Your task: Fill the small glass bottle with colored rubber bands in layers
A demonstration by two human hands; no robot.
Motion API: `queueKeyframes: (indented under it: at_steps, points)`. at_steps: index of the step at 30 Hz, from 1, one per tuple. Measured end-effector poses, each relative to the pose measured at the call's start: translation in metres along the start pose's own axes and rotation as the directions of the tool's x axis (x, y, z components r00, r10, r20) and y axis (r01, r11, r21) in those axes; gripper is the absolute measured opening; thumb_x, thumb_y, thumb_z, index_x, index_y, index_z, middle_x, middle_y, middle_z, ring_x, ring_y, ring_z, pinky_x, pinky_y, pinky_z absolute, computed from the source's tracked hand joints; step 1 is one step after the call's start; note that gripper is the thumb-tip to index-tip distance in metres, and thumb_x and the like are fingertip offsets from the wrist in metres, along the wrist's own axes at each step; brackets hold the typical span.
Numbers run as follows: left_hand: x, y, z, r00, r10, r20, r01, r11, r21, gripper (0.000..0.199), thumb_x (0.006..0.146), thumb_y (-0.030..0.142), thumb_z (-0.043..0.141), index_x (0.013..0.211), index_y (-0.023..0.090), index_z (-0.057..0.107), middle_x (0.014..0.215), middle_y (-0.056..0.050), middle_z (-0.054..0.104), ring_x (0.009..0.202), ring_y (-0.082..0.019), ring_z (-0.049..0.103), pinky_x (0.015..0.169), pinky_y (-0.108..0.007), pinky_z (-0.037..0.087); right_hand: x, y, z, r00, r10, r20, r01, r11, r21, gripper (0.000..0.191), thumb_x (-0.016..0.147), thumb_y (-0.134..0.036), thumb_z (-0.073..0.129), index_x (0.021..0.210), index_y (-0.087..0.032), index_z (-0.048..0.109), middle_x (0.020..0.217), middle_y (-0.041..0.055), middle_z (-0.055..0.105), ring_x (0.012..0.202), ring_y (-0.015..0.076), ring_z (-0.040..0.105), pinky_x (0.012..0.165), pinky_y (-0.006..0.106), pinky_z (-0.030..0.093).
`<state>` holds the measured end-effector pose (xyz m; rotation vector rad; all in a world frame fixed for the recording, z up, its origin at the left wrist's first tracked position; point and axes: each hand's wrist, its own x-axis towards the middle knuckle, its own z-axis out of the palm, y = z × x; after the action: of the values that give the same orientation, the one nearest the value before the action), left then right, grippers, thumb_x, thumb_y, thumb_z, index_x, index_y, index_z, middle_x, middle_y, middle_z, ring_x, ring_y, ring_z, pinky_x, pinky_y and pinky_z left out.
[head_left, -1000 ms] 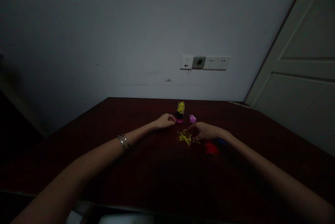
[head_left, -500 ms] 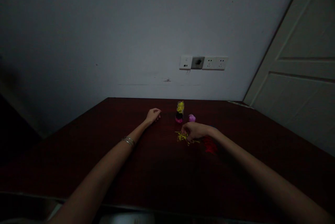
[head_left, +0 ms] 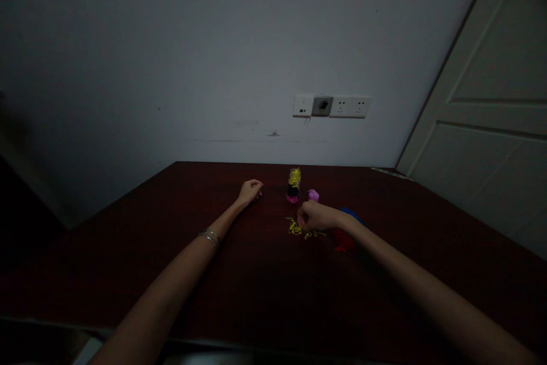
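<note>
My left hand (head_left: 250, 191) rests on the table with its fingers loosely curled, and I see nothing in it. My right hand (head_left: 317, 216) is closed in a pinch over a loose pile of yellow loops (head_left: 294, 227), which look like rubber bands. Whatever lies between its fingertips is hidden. Behind that pile, a clear jar (head_left: 293, 185) stands upright with yellow, black and pink contents in layers. A small purple rounded object (head_left: 313, 195) sits right of the jar, just beyond my right hand.
Under my right forearm lies a red pile (head_left: 343, 241), partly covered, with something blue (head_left: 351, 214) behind it. The dark red table (head_left: 256, 274) meets a wall with sockets (head_left: 350, 106) at the back. A pale door (head_left: 482, 120) stands on the right.
My right hand has lifted slightly off the yellow loops and its fingers have drawn together. More of the blue thing shows beyond the forearm. My left hand stays put.
</note>
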<state>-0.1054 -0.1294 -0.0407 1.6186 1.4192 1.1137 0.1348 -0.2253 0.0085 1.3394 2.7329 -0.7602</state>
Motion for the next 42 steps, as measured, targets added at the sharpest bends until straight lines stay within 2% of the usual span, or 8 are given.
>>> queueKeyframes:
  at_steps: [5, 9, 12, 16, 24, 31, 38, 42]
  points:
    - [0.003, -0.005, 0.0, 1.0, 0.02, -0.001, -0.02, 1.0, -0.001, 0.016, 0.08, 0.023, 0.046, 0.083, 0.012, 0.057, 0.052, 0.004, 0.051, 0.036, -0.004, 0.04, 0.036, -0.014, 0.028, -0.002, -0.006, -0.022, 0.997, -0.015, -0.078, 0.019, 0.998, 0.062, 0.02, 0.059, -0.011, 0.054, 0.074, -0.012, 0.068, 0.067, 0.0019, 0.064, 0.06, 0.0109, 0.055, 0.053, 0.019, 0.039]
    - [0.004, -0.007, 0.0, 0.999, 0.04, 0.003, -0.04, 0.999, 0.011, 0.018, 0.08, 0.024, 0.045, 0.084, 0.012, 0.058, 0.052, 0.004, 0.051, 0.036, -0.004, 0.041, 0.036, -0.015, 0.029, -0.003, -0.007, -0.069, 0.98, 0.004, -0.2, 0.023, 0.991, 0.13, 0.023, 0.061, -0.015, 0.054, 0.079, -0.011, 0.067, 0.063, 0.0016, 0.062, 0.054, 0.0104, 0.052, 0.053, 0.021, 0.039]
    - [0.003, -0.006, 0.0, 1.0, 0.026, -0.005, -0.026, 0.999, 0.02, 0.018, 0.08, 0.024, 0.046, 0.086, 0.012, 0.058, 0.052, 0.004, 0.051, 0.036, -0.004, 0.041, 0.036, -0.014, 0.029, 0.005, -0.002, -0.106, 0.954, -0.021, -0.3, 0.047, 0.996, 0.08, 0.021, 0.062, -0.017, 0.056, 0.077, -0.01, 0.067, 0.066, 0.003, 0.063, 0.058, 0.0103, 0.052, 0.055, 0.021, 0.04]
    - [0.002, -0.004, 0.0, 1.0, 0.009, -0.01, -0.009, 1.0, 0.023, 0.018, 0.08, 0.024, 0.046, 0.086, 0.012, 0.058, 0.052, 0.004, 0.051, 0.037, -0.004, 0.041, 0.037, -0.014, 0.029, 0.024, -0.002, -0.135, 0.941, 0.012, -0.338, -0.006, 1.0, 0.019, 0.022, 0.062, -0.016, 0.056, 0.078, -0.007, 0.068, 0.067, 0.005, 0.064, 0.057, 0.01, 0.052, 0.054, 0.021, 0.04]
    - [-0.002, 0.001, 0.0, 1.0, 0.004, 0.005, -0.004, 1.0, 0.022, 0.017, 0.08, 0.019, 0.044, 0.085, 0.011, 0.058, 0.052, 0.004, 0.05, 0.036, -0.004, 0.039, 0.036, -0.014, 0.028, 0.051, -0.01, -0.134, 0.947, 0.063, -0.314, -0.117, 0.981, -0.156, 0.024, 0.062, -0.013, 0.059, 0.082, -0.007, 0.07, 0.071, 0.0065, 0.066, 0.059, 0.0111, 0.054, 0.053, 0.021, 0.04]
    - [-0.001, -0.001, 0.001, 1.0, 0.018, 0.006, -0.018, 1.0, 0.015, 0.018, 0.079, 0.019, 0.045, 0.086, 0.011, 0.058, 0.052, 0.004, 0.051, 0.036, -0.004, 0.04, 0.037, -0.015, 0.028, 0.055, -0.005, -0.131, 0.953, 0.034, -0.3, -0.09, 0.98, -0.177, 0.023, 0.064, -0.013, 0.059, 0.083, -0.008, 0.07, 0.076, 0.0069, 0.068, 0.065, 0.0127, 0.057, 0.057, 0.02, 0.041]
    - [0.001, -0.005, 0.002, 0.999, 0.035, -0.033, -0.035, 0.999, -0.006, 0.017, 0.076, 0.018, 0.047, 0.083, 0.01, 0.06, 0.047, 0.005, 0.049, 0.035, -0.004, 0.04, 0.038, -0.015, 0.029, 0.044, -0.007, -0.135, 0.936, 0.001, -0.351, -0.06, 0.986, -0.155, 0.028, 0.077, -0.025, 0.052, 0.085, -0.006, 0.071, 0.076, 0.0095, 0.068, 0.064, 0.0137, 0.057, 0.057, 0.022, 0.04]
    - [-0.001, -0.002, 0.002, 0.999, 0.037, -0.021, -0.038, 0.999, -0.036, 0.015, 0.075, 0.015, 0.046, 0.079, 0.01, 0.06, 0.046, 0.005, 0.049, 0.035, -0.005, 0.041, 0.039, -0.015, 0.03, 0.045, -0.006, -0.132, 0.937, 0.008, -0.348, -0.078, 0.979, -0.187, 0.042, 0.088, -0.029, 0.037, 0.086, -0.006, 0.071, 0.085, 0.0127, 0.069, 0.072, 0.0164, 0.06, 0.068, 0.024, 0.042]
